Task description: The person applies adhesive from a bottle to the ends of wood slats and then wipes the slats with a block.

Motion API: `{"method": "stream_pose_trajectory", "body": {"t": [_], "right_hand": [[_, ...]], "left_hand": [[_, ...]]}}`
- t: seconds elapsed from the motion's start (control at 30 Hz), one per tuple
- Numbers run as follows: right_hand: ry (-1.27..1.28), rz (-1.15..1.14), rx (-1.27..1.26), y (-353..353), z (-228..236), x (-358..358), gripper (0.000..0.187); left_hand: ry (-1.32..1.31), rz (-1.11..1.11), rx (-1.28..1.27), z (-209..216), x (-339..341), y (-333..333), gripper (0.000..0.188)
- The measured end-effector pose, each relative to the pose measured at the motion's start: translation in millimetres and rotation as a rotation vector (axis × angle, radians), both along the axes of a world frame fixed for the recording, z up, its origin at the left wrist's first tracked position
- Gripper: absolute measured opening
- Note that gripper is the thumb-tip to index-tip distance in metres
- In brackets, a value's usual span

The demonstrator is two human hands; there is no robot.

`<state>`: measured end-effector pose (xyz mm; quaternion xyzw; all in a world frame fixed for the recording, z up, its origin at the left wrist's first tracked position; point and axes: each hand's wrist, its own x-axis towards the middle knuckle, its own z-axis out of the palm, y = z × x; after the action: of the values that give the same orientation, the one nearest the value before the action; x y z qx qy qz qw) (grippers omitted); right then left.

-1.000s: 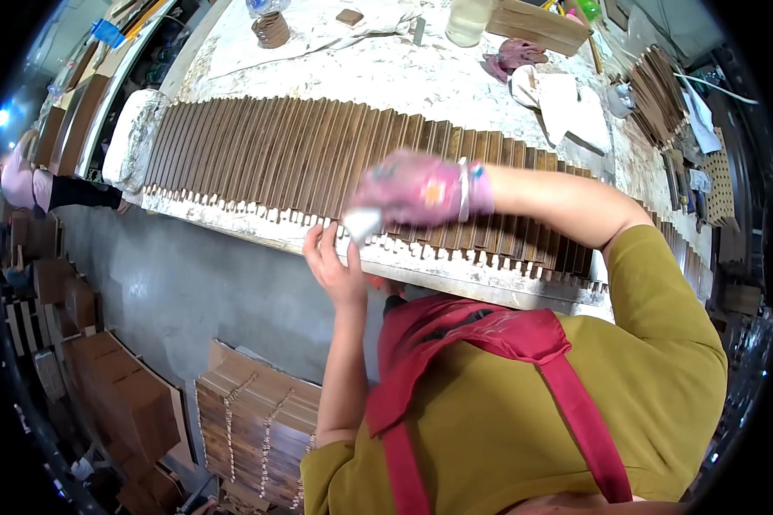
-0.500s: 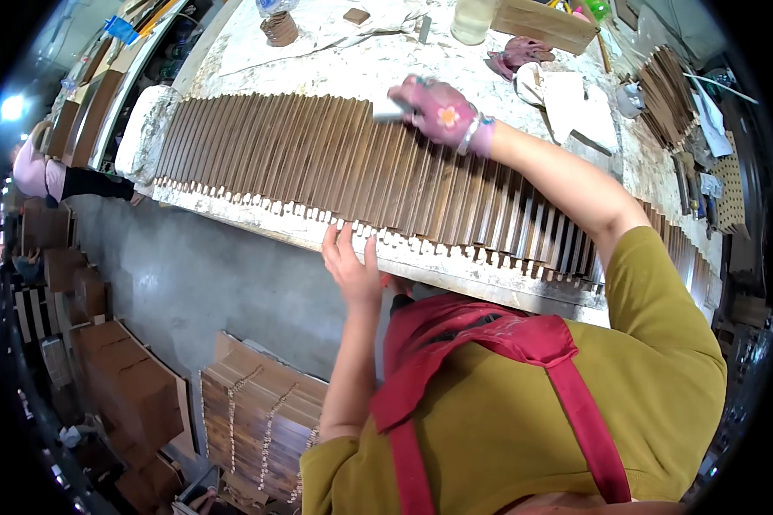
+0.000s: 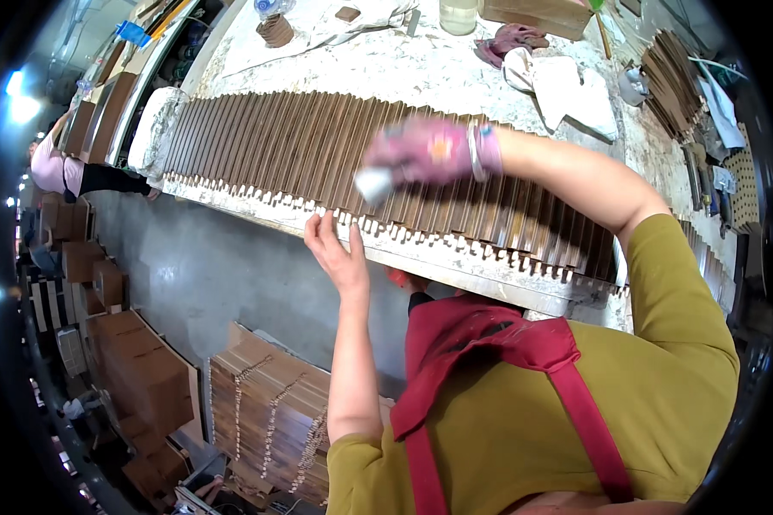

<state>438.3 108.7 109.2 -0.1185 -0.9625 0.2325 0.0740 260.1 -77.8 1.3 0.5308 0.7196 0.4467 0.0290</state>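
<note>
A long row of narrow dark-brown wooden slats point(image 3: 258, 137) lies side by side across the white, stained table point(image 3: 318, 73). Pale tabs stick out from their near ends. My right hand point(image 3: 425, 154), in a pinkish-purple glove with a flower on its back, is closed on a small whitish pad point(image 3: 374, 184) over the middle of the row. Motion blurs the glove and the pad, so I cannot make out the pad's exact kind. My bare left hand point(image 3: 339, 256) is at the table's near edge, fingers apart, fingertips at the pale tabs.
Toward the back are a coiled brown stack point(image 3: 275, 31), a jar of pale liquid point(image 3: 458, 15), a cardboard box point(image 3: 537, 15), a dark-red cloth point(image 3: 511, 43) and white cloths point(image 3: 567, 90). Stacked wooden panels point(image 3: 270, 403) stand on the floor at lower left. Another person point(image 3: 58, 165) stands far left.
My gloved right hand has swept the pad from the far ends of the slats toward their near ends and slightly left. My left hand has shifted a little left along the edge.
</note>
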Motion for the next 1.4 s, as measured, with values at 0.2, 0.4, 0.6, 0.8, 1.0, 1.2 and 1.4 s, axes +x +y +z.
{"method": "stream_pose_trajectory", "body": {"t": [0.2,0.4,0.6,0.8,1.0,1.2,1.4], "right_hand": [[-0.036,-0.454,0.218,35,-12,7,0.017],[0.042,-0.405,-0.022,30,-1,17,0.034],[0.023,-0.199,0.218,-3,-9,10,0.034],[0.029,-0.222,0.038,-8,1,-23,0.037],[-0.02,0.036,0.123,-36,12,0,0.035],[-0.196,-0.566,0.087,19,-4,-5,0.02],[0.088,-0.184,0.077,-35,-2,-16,0.04]], "left_hand": [[-0.084,-0.066,-0.004,7,22,-2,0.049],[-0.09,-0.027,-0.064,-4,21,-7,0.049],[-0.137,-0.06,-0.059,-5,18,-9,0.049],[-0.132,-0.077,-0.032,-5,17,-4,0.048],[-0.108,-0.061,-0.015,-8,15,-8,0.047],[-0.086,-0.038,-0.007,-13,19,-3,0.047],[-0.074,-0.075,0.002,-5,18,-5,0.045]]}}
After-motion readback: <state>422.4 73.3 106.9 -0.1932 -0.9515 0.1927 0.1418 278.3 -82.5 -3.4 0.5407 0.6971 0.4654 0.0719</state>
